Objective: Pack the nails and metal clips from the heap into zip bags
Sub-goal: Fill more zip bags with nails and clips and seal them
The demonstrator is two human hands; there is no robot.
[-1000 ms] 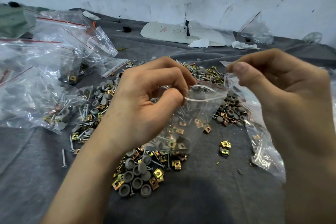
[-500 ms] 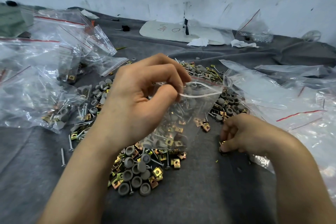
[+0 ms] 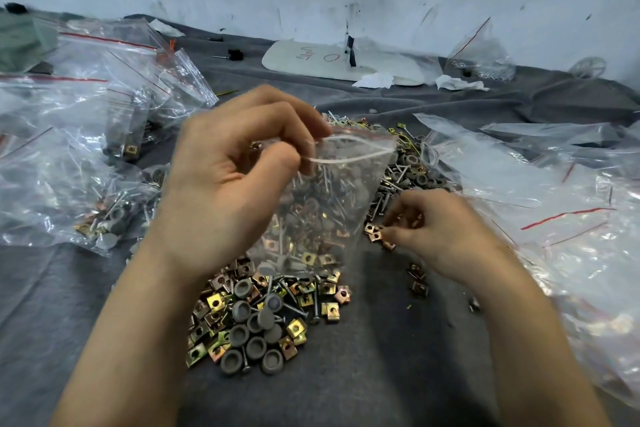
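Zip bag [image 3: 322, 211] hanging mouth-up, left hand [image 3: 225, 191] pinching rim, right hand [image 3: 429, 229] seemingly pinching clips [image 3: 373, 236]

Zip bag [image 3: 322, 198] above heap [image 3: 263, 315], filled bags [image 3: 79, 163] left

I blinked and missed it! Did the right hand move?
Yes. The right hand went down from beside the top of the bag to the clips on the cloth, right of the heap.

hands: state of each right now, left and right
Left hand: pinches the rim of the open zip bag, holding it up.
Right hand: curled, pinching metal clips; slightly blurred.
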